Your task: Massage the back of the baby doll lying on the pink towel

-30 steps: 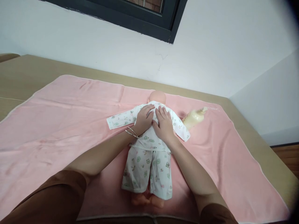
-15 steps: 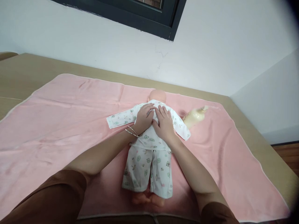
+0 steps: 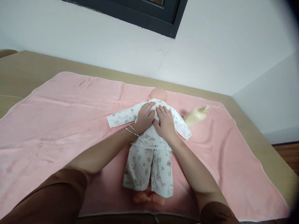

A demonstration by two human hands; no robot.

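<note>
Together, left hand (image 3: 143, 117) and right hand (image 3: 165, 122) lie flat and open on the doll's (image 3: 140, 168) back, thumbs touching and gripping nothing. The doll lies, seemingly face down, on the pink blanket (image 3: 58, 118), head near its far edge. A cream bottle (image 3: 195, 115) rests toward the blanket's far right corner.
</note>
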